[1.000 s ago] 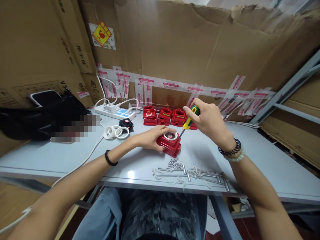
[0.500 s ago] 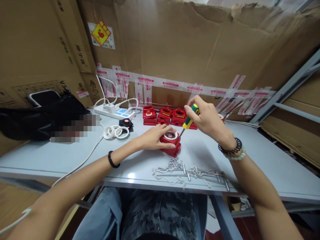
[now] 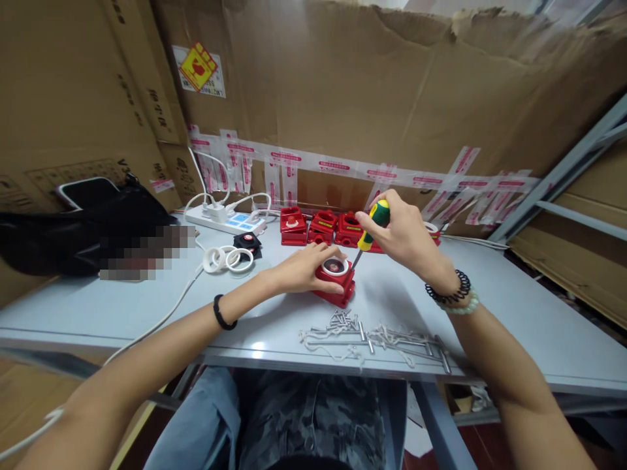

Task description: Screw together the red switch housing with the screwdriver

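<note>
Because the screwdriver [image 3: 371,228] is clasped at a slant in the right hand [image 3: 404,228], the red box [image 3: 336,297], held on the table [image 3: 514,294] by the left hand [image 3: 307,269], could be scratched by a slip.

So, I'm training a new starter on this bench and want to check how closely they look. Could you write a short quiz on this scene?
1. True or false: the left hand is on the red housing.

2. Which tool is in the right hand?
a) a hammer
b) a pair of pliers
c) a screwdriver

3. Which lies nearer to the person: the loose screws or the power strip?

Key:
1. True
2. c
3. The loose screws
</note>
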